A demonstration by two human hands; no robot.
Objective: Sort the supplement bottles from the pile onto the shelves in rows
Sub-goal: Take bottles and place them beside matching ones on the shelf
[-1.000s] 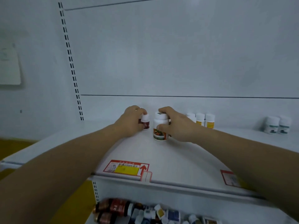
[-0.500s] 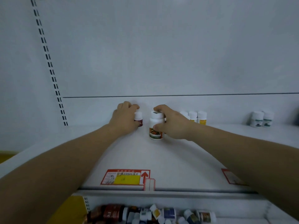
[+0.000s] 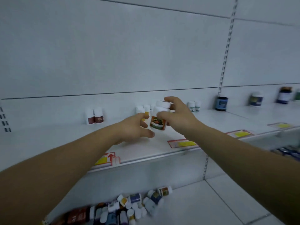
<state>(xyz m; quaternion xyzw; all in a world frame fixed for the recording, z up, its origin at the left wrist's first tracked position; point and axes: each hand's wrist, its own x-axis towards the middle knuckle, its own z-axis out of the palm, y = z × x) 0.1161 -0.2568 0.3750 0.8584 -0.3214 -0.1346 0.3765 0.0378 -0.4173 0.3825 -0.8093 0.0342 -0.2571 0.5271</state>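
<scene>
the white bottle (image 3: 158, 123) with the orange-green label is mid-frame over the shelf (image 3: 65, 140), gripped in the curled fingers of the right hand (image 3: 178, 118). the left hand (image 3: 131, 129) is just beside it, fingers loosely spread; the pile (image 3: 123, 208) lies bottom centre.

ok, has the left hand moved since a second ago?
Yes. The left hand has gone right, off the maroon-label bottles at the back panel, toward the fruit-label bottle held by the right hand.
</scene>
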